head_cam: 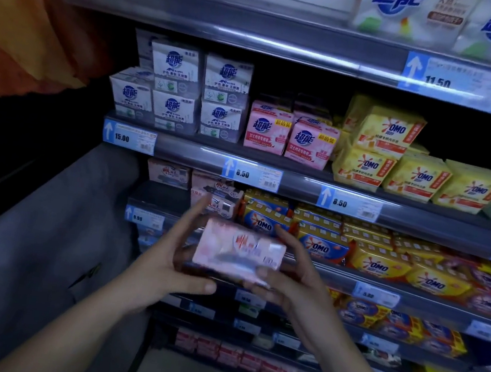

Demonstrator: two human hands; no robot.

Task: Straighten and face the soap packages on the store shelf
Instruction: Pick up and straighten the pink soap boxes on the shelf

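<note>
Head: both hands (pixel 166 264) (pixel 293 287) around soap package (pixel 239 248)

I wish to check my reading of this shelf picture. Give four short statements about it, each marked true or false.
1. The left hand and the right hand both hold the pink plastic-wrapped soap package. True.
2. The white stacked soap packs stand right of the yellow OMO soap packs. False: they stand left.
3. The blue-and-white price tag below the white packs reads 15.00. True.
4. The pink package lies on a shelf. False: it is held before the shelves.
</note>
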